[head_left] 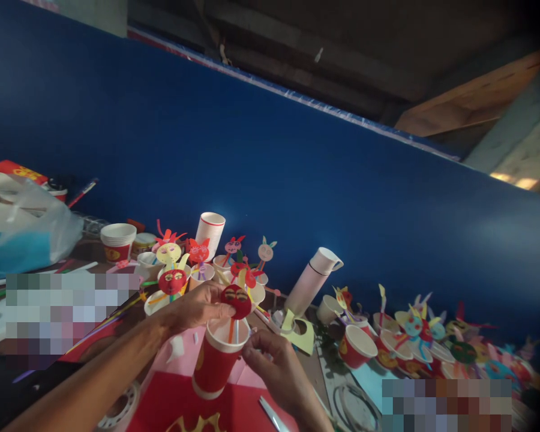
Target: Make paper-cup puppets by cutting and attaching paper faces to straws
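My left hand (pixel 209 306) pinches a small round red paper face (pixel 236 301) with drawn eyes and yellow ear strips on top. Orange and blue strips run from the face down into a red paper cup (pixel 218 366) with a white rim, which stands slightly tilted below it. At the cup's right side, close to the rim, is my right hand (pixel 270 357) with its fingers curled together. Whatever lies between those fingertips is too small to make out. Under the cup are red and pink paper sheets (pixel 162 399), with scissors (pixel 272 414) near the front edge.
Behind my hands stand more cups with paper faces (pixel 168 252) and a tall cup stack (pixel 210 231). A white thermos jug (pixel 312 279) leans right of centre. Many decorated cups (pixel 357 348) crowd the right. A tape roll (pixel 121 408) lies front left. A blue wall (pixel 252 150) runs behind.
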Action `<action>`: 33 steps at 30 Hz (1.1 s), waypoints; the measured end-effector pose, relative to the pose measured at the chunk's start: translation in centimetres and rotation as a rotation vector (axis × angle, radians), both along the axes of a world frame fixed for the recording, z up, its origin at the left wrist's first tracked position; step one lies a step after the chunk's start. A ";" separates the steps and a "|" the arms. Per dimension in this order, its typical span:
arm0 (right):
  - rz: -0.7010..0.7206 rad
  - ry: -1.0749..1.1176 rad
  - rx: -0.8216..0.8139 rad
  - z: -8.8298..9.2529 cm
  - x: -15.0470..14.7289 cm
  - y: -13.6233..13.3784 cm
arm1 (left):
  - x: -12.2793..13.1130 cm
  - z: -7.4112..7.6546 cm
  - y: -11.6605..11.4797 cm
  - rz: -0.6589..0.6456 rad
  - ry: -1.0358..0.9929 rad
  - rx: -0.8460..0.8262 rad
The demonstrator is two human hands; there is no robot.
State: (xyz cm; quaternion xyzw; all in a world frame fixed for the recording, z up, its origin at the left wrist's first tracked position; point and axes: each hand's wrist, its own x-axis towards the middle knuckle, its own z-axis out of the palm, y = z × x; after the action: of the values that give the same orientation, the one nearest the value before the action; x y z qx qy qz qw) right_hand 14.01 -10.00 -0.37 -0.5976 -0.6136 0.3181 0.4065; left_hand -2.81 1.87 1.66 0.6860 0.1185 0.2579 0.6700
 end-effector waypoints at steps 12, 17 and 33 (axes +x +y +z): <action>0.081 0.080 -0.020 -1.2 1.0 0.4 | 0.2 -0.3 -0.3 -0.003 0.039 0.014; -0.036 0.208 0.031 -2.5 1.1 1.4 | 0.6 -0.5 0.0 0.055 0.044 -0.018; -0.058 0.410 0.096 -4.2 0.6 2.4 | 0.4 -0.9 0.4 0.197 0.061 -0.115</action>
State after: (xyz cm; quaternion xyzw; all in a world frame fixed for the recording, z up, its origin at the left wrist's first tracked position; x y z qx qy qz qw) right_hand 14.63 -7.63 -4.53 -0.5176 -0.5149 0.3917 0.5600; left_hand -2.39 2.29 0.80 0.6390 0.2201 0.2943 0.6758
